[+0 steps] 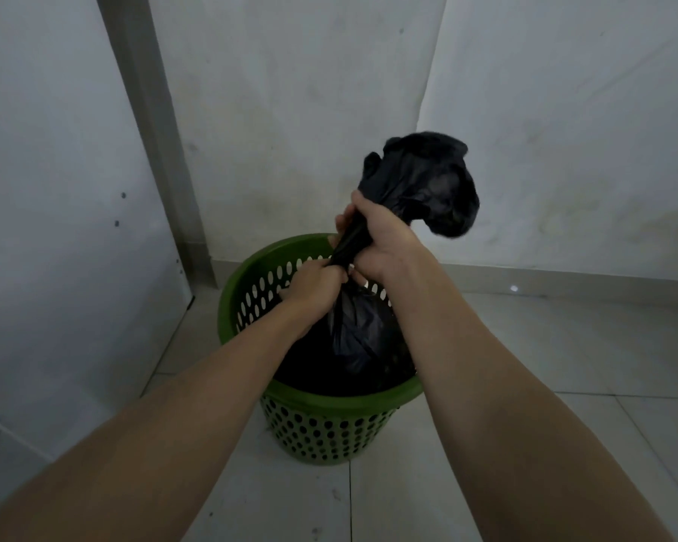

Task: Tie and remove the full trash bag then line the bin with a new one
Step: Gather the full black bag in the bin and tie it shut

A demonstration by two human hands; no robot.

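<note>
Grip first: the left hand [314, 288] clenches the twisted neck of the black trash bag [363, 340] just above the green bin's [341, 401] mouth. The right hand [377, 240] wraps the same neck directly above it. That neck slants up and away from the bin, while the bag's body sits inside and its loose top flops beyond the right hand.
</note>
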